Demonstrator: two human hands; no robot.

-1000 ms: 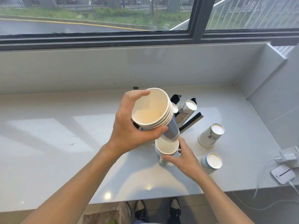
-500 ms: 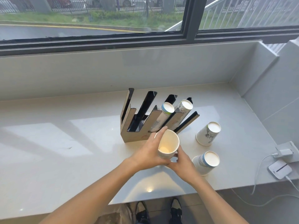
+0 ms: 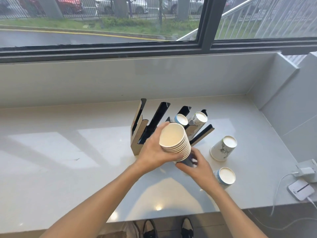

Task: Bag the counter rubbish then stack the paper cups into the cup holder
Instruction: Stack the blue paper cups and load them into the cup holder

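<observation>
A stack of several nested paper cups [image 3: 174,140] is tilted, mouth toward me, just in front of the cup holder [image 3: 137,145]. My left hand [image 3: 154,152] wraps the stack's rims from the left. My right hand [image 3: 197,166] grips the stack's dark lower end from below right. The black and cardboard holder has slanted slots; its two right slots hold upside-down cup stacks, one blue-banded [image 3: 181,119] and one with line drawings [image 3: 199,117]. Two upside-down cups stand on the counter [image 3: 68,169] to the right: a drawn-pattern one [image 3: 223,149] and a blue-banded one [image 3: 226,176].
A white charger [image 3: 306,170] and a flat white device [image 3: 301,189] with cables lie at the counter's right front corner. A window wall runs behind, and a side wall closes the right end. My shoes [image 3: 151,228] show below the counter's front edge.
The stack came down onto the cup held by my right hand, joined it, and is now lifted slightly and tilted toward the holder. My view has shifted a little.
</observation>
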